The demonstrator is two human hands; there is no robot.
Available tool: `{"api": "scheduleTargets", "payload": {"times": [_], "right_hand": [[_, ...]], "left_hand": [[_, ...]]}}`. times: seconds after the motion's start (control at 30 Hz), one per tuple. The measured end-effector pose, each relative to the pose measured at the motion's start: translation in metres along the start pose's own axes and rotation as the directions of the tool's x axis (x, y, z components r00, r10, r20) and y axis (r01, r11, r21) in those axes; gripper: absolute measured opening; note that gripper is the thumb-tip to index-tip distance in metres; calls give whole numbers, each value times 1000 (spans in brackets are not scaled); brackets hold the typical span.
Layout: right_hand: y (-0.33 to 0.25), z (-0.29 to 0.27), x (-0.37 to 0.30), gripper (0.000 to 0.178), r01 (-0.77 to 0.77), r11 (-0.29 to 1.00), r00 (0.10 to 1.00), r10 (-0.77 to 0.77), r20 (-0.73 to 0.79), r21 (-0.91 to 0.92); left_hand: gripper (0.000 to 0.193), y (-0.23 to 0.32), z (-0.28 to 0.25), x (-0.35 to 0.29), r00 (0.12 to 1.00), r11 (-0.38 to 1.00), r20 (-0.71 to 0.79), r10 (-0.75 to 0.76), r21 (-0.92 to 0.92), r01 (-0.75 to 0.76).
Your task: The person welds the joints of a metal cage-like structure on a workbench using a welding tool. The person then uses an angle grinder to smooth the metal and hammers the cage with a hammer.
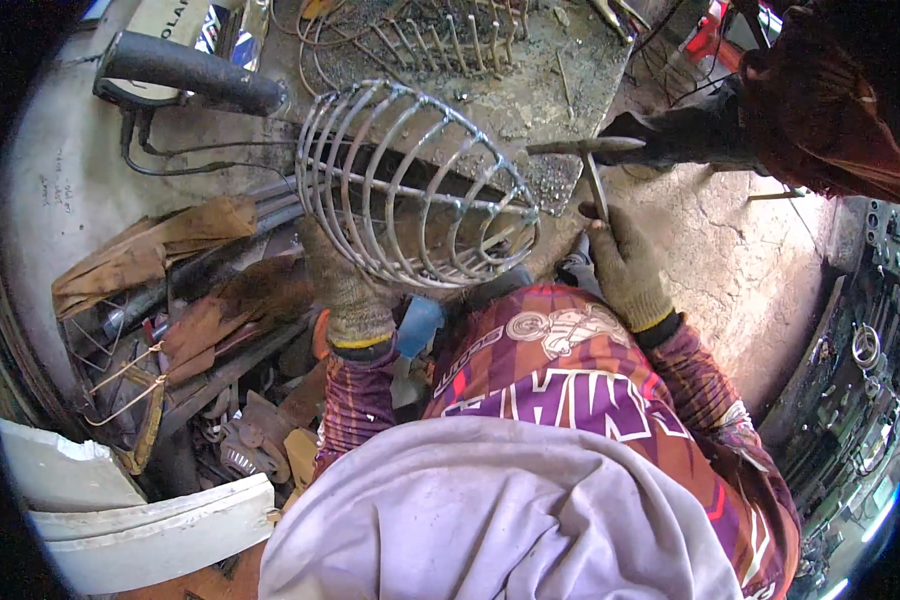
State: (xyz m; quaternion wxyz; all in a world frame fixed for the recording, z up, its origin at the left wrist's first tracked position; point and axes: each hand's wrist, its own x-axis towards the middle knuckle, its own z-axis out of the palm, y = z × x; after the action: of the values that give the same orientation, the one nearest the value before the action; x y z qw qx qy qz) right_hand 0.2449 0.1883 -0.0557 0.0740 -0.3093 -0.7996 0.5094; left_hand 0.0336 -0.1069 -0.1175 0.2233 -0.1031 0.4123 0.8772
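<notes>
A teardrop-shaped cage of welded metal rods is tilted over the table's near edge, its narrow end to the right. My left hand, in a knitted work glove, is closed at the cage's lower left side; the cage hides part of its fingers. In my right hand, also gloved, is the handle of a chipping hammer. Its slim, pointed head lies just right of the cage's narrow end, apart from it.
The metal worktable carries a rack of upright rods and cables. A thick dark cylinder sits at upper left. Scrap and brown cloth lie at left, white panels below. At right is another person's reddish-brown clothing.
</notes>
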Motion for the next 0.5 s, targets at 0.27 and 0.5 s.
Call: {"api": "scheduleTargets", "payload": {"times": [0.27,0.5], "right_hand": [[1,1,1,32,21,995,1000,-20,-7,100],[2,2,1,30,14,996,1000,-15,8,84]], "left_hand": [[58,0,-29,3,967,158,214,137,959,-235],[52,12,-1,11,852,-376,431,296,873,-311]]}}
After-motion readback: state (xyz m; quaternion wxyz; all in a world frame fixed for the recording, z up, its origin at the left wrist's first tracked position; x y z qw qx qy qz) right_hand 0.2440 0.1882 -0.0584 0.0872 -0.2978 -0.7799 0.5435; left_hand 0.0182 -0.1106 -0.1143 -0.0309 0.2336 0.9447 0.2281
